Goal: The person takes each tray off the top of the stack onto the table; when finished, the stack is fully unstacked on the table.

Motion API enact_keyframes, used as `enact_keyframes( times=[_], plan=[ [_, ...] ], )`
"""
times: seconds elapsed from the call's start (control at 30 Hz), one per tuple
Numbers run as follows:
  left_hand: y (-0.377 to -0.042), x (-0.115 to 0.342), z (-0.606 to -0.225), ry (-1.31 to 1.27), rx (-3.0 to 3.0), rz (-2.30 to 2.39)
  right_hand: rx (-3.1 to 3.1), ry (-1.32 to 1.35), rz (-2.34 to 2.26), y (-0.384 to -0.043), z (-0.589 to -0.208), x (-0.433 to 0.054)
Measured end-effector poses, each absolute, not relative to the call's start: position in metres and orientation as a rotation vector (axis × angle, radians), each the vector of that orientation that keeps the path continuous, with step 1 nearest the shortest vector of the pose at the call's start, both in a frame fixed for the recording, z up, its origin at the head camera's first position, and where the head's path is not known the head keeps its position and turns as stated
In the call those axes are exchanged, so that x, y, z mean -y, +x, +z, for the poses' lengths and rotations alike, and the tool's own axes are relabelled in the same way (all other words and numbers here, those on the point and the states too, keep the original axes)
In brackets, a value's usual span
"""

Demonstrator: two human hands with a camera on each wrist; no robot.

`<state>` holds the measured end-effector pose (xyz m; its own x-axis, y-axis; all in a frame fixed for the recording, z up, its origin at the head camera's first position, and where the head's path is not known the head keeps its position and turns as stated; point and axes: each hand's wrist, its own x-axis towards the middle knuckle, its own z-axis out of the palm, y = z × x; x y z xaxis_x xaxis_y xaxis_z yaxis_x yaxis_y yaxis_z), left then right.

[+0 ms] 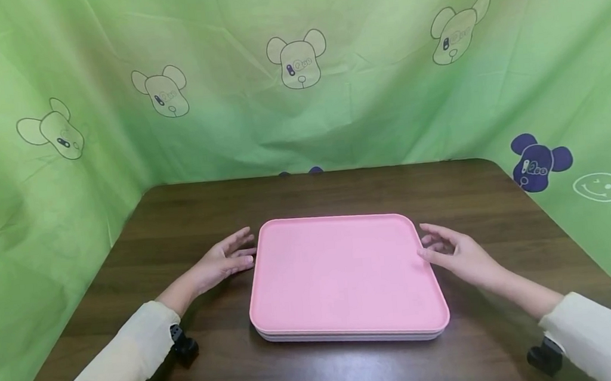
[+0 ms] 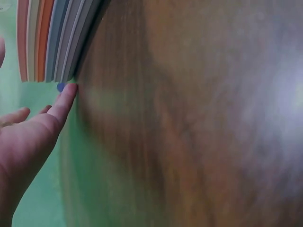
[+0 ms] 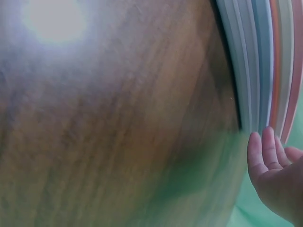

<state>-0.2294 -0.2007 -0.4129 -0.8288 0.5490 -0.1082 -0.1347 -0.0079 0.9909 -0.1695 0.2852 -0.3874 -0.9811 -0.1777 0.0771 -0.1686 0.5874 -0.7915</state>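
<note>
A pink rectangular tray (image 1: 344, 274) with rounded corners and a raised rim lies on top of a neat stack. In the left wrist view the stack's side (image 2: 57, 40) shows several trays in pink, cream, orange, blue and grey layers. At the stack's left side is my left hand (image 1: 221, 265), fingers loosely extended and fingertips right by the edge. My right hand (image 1: 464, 259) is at the opposite side, its thumb tip over the pink rim and its fingers relaxed along the side. From the right wrist, the fingertips (image 3: 268, 146) show close to the stack's edge layers.
The stack stands on a dark brown wooden table (image 1: 204, 207). Behind and beside the table hangs a green curtain (image 1: 235, 124) printed with cartoon bear heads. Black devices are strapped at both wrists, one of them the left wrist camera (image 1: 184, 345).
</note>
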Motion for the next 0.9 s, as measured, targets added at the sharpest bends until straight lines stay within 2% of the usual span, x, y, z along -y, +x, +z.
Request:
enact_keyframes(
  times=[0.9],
  plan=[
    [-0.227, 0.191, -0.417, 0.405, -1.636, 1.878, -2.563, -0.308, -1.601, -0.163, -0.400, -0.289]
  ],
)
